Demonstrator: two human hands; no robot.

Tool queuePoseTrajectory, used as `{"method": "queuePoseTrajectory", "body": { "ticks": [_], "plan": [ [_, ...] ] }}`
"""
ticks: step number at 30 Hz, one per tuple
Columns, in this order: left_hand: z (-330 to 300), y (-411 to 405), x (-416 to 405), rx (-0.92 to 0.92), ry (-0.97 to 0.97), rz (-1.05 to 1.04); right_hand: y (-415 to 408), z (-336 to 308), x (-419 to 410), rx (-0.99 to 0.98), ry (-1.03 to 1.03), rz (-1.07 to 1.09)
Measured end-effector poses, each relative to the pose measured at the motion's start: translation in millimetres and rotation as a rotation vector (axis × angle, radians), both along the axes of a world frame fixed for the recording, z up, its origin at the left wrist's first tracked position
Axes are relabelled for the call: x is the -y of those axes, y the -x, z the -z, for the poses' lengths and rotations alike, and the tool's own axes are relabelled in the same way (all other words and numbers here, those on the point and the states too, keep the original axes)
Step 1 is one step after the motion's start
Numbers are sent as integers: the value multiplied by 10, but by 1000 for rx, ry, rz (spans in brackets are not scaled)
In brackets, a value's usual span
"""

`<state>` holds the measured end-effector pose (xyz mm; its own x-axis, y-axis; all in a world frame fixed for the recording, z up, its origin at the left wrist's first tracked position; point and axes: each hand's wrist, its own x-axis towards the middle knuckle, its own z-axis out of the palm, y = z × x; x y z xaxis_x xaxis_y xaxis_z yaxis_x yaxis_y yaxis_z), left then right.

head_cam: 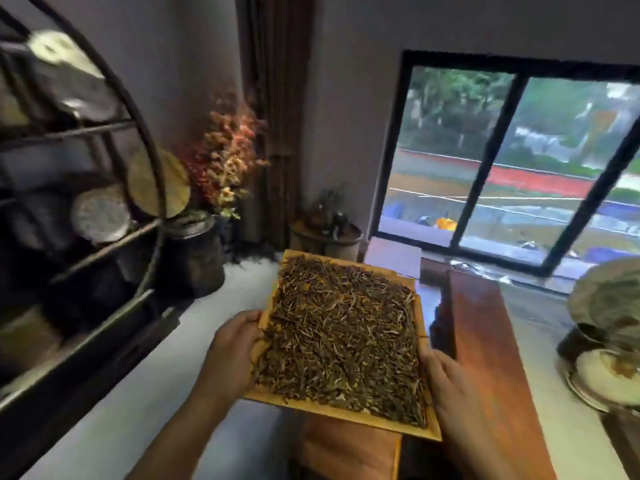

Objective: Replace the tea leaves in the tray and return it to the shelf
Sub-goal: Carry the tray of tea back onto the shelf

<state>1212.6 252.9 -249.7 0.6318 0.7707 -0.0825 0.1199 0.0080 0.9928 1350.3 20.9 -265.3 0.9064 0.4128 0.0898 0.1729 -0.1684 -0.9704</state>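
A: What is nearest in the view?

B: Two bare hands carrying a shallow square tray of pale yellow wood [349,413]. The left hand [232,355] is closed on the tray's left edge, fingers curled over the rim. The right hand [446,386] clasps the tray's right edge near its close corner, thumb lying along the rim.

A: And the tray itself?

B: It is held in the air, tilted a little, resting on nothing. A thick layer of dry brown and olive tea leaves [343,341] covers nearly all of its inside, so only the rim shows.

A: What lies around the tray?

B: Just to the right of the tray runs a long reddish-brown wooden table [485,341]. Right of the tray and well apart, at the picture's edge, stand some round pale dishes [602,372], blurred, so I cannot tell what they hold. Below and left of the tray is a pale grey floor [138,393].

A: And the shelf?

B: Left of the tray, well apart, stands a dark round-framed shelf [104,251] with slanting boards and round wrapped discs on them; motion blur hides the detail.

A: Farther off?

B: Beyond the tray's far left corner, a bunch of dried red and yellow flowers [225,157] rises from a dark jar [194,254]. Beyond the tray's far right corner is a black-framed window [519,161].
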Motion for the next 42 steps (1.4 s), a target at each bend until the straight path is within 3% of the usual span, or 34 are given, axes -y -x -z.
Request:
{"method": "queuePoseTrajectory", "body": {
  "ticks": [10,21,31,38,42],
  "plan": [
    [-73,2031,-1127,72,98,-584,982,-165,-2220,-44,-1,-575],
    [-14,3926,-2273,70,66,-1018,2595,-163,-4451,-236,74,-1002],
    [-21,5081,-2873,-9,1,-1313,3891,-1,-5916,-213,119,-1251],
    [168,5506,-3687,-19,-4,-1376,4366,217,-6975,-159,127,-1362],
    [270,5753,-4283,24,85,-1418,4609,243,-7679,-105,176,-1402]
  ]
}}
